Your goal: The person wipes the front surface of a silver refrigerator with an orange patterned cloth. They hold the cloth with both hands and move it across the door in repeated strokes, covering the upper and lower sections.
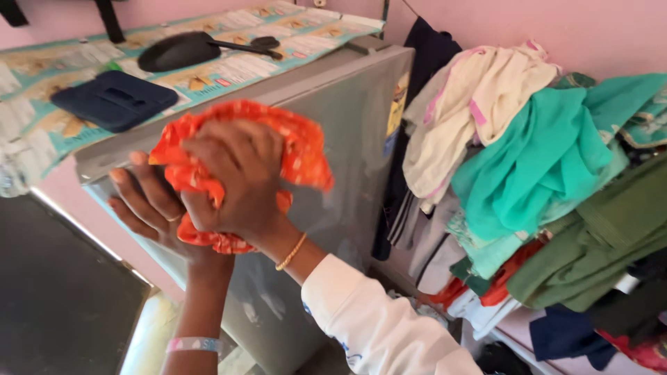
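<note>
Nearest to the camera, the right forearm in a white sleeve (379, 323) came up from the lower edge, with a thin gold bangle (291, 252) at the wrist. The right hand (236, 180) was closed tightly around a crumpled orange cloth (295, 142), its fingers curled over the bunched fabric. Just left of it, the left hand (149, 201) supported the same cloth from below and behind, with the fingers spread and a ring on one of them; a pale band (194, 344) sat on that wrist. The cloth was held in the air, in front of the upper part of a grey refrigerator (347, 125).

Farther, on top of the refrigerator, lay a printed paper sheet (243, 66), and on it a dark blue flat case (114, 99) and a black rounded object (177, 51) with a thin handle. At the right, clothes in cream, teal, green and red hung in a thick pile (542, 160) against the pink wall (570, 28).
</note>
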